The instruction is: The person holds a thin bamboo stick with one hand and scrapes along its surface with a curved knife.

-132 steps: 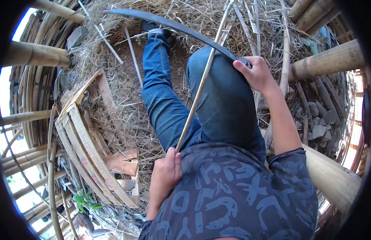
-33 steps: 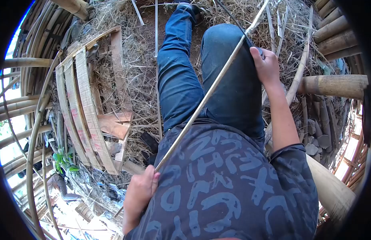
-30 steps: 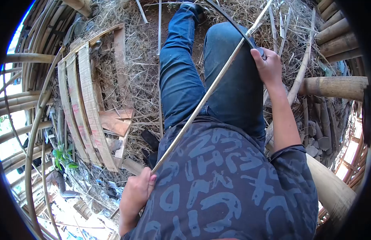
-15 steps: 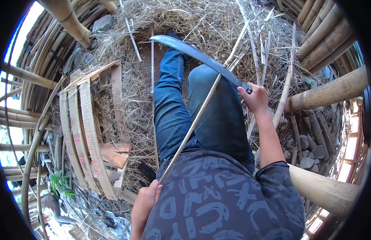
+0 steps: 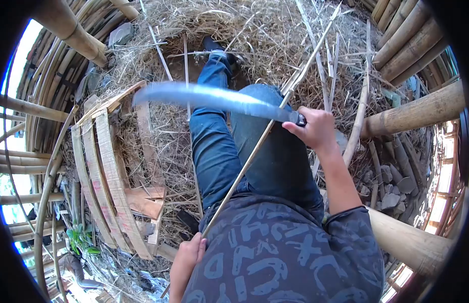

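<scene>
Over strewn straw (image 5: 275, 25), my left hand (image 5: 189, 251) grips a strip (image 5: 243, 170), apparently to steady it across the outer edge of my knee (image 5: 260, 91), while my right hand (image 5: 317, 127) clasps a curved blade (image 5: 204, 96) by its handle (image 5: 300, 120).

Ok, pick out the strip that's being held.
The strip gripped by the left hand, slanting up past the bent right knee; the other strips lie on the straw, untouched.

I see a slatted wooden crate (image 5: 117, 182) at left, green plant (image 5: 82, 240) lower left, dry straw (image 5: 264, 22) across upper centre, grey rubble (image 5: 390, 201) at right, thick bamboo pole (image 5: 418, 114) above it, grey stone (image 5: 120, 34) upper left.
</scene>
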`<state>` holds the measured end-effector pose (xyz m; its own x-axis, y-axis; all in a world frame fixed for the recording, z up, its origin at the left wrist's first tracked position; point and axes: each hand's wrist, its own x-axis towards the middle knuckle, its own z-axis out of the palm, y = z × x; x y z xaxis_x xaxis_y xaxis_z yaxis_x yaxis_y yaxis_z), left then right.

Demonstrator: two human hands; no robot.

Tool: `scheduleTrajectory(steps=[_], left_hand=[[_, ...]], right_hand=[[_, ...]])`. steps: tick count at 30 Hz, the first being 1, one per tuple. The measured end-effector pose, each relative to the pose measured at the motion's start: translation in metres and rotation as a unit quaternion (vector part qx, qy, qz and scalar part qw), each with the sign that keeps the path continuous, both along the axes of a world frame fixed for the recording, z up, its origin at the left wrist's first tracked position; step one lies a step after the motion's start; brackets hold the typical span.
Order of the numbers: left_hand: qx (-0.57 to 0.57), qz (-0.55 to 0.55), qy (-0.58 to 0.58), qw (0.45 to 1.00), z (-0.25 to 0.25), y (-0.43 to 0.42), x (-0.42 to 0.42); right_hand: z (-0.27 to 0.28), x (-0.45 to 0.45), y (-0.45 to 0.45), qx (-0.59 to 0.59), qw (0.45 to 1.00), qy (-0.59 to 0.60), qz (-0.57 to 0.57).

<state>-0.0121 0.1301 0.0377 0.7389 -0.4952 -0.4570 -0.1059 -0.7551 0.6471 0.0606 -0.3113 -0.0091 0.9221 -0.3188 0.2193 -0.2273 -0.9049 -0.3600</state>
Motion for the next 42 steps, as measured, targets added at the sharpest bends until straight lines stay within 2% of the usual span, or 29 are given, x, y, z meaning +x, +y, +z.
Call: scheduleTrajectory(steps=[2, 4, 5, 7, 9, 12, 14, 15, 16, 19, 21, 22, 26, 28, 30, 32, 34, 36, 38, 40, 41, 42], left_hand=[[0.011, -0.003, 0.002, 1.000, -0.007, 0.012, -0.006], [0.015, -0.032, -0.020, 0.999, -0.015, 0.016, -0.011], [0.036, 0.017, 0.041, 0.998, -0.003, 0.011, -0.011], [0.020, 0.024, 0.047, 0.998, -0.014, 0.015, -0.015], [0.009, 0.021, 0.057, 0.998, -0.016, 0.016, -0.015], [0.024, 0.021, 0.064, 0.997, -0.010, 0.014, -0.012], [0.024, 0.034, 0.083, 0.996, -0.008, 0.017, -0.014], [0.020, 0.037, 0.082, 0.996, -0.007, 0.017, -0.016], [0.017, 0.030, 0.053, 0.998, -0.006, 0.017, -0.017], [0.009, 0.027, 0.033, 0.999, -0.013, 0.018, -0.014], [0.013, 0.022, 0.044, 0.999, -0.013, 0.017, -0.011], [0.000, 0.029, 0.055, 0.998, -0.012, 0.013, -0.006], [-0.045, 0.069, 0.076, 0.994, -0.009, 0.001, 0.013], [-0.033, 0.100, 0.079, 0.991, -0.009, -0.012, 0.020], [-0.076, 0.118, 0.078, 0.987, -0.014, -0.030, 0.034], [-0.082, 0.110, 0.074, 0.988, -0.013, -0.062, 0.055], [-0.099, 0.089, 0.059, 0.989, -0.017, -0.091, 0.074], [-0.105, 0.082, 0.043, 0.990, -0.012, -0.129, 0.087], [-0.113, 0.072, 0.026, 0.991, -0.012, -0.154, 0.098], [-0.149, 0.048, 0.094, 0.983, -0.019, -0.169, 0.107], [-0.178, 0.063, 0.140, 0.972, -0.025, -0.174, 0.110], [-0.177, 0.057, 0.139, 0.973, -0.024, -0.180, 0.112]], right_hand=[[-0.015, -0.002, -0.022, -0.088, 0.993, -0.043, 0.072], [-0.040, -0.001, -0.047, 0.007, 0.997, -0.032, -0.073], [-0.048, -0.006, -0.047, -0.010, 0.995, -0.042, -0.092], [-0.038, -0.004, -0.032, -0.030, 0.993, -0.054, -0.104], [-0.029, -0.008, -0.008, -0.004, 0.994, -0.091, 0.056], [-0.036, 0.005, -0.036, -0.051, 0.990, -0.109, 0.068], [-0.044, 0.013, -0.077, 0.036, 0.990, 0.014, -0.134], [-0.044, 0.016, -0.096, 0.056, 0.980, 0.019, -0.188], [-0.045, 0.017, -0.109, 0.057, 0.976, -0.030, -0.209], [-0.052, 0.006, -0.114, 0.104, 0.969, -0.093, -0.204], [-0.057, -0.001, -0.090, 0.348, 0.904, -0.151, -0.196], [-0.058, 0.000, -0.077, 0.351, 0.902, -0.149, -0.201], [-0.063, 0.008, -0.040, 0.485, 0.854, -0.138, -0.131], [-0.057, 0.015, -0.026, 0.528, 0.830, -0.134, -0.122], [-0.055, 0.024, -0.032, 0.526, 0.834, -0.126, -0.107], [-0.055, 0.029, -0.039, 0.522, 0.841, -0.114, -0.092], [-0.052, 0.036, -0.048, 0.472, 0.871, -0.118, -0.066], [-0.043, 0.036, -0.041, 0.477, 0.871, -0.103, -0.064], [-0.039, 0.034, -0.040, 0.445, 0.891, -0.088, -0.019], [-0.034, 0.033, -0.041, 0.408, 0.908, -0.090, -0.002], [-0.029, 0.030, -0.038, 0.363, 0.930, -0.060, 0.001], [-0.021, 0.028, -0.035, 0.317, 0.948, -0.028, 0.004]])
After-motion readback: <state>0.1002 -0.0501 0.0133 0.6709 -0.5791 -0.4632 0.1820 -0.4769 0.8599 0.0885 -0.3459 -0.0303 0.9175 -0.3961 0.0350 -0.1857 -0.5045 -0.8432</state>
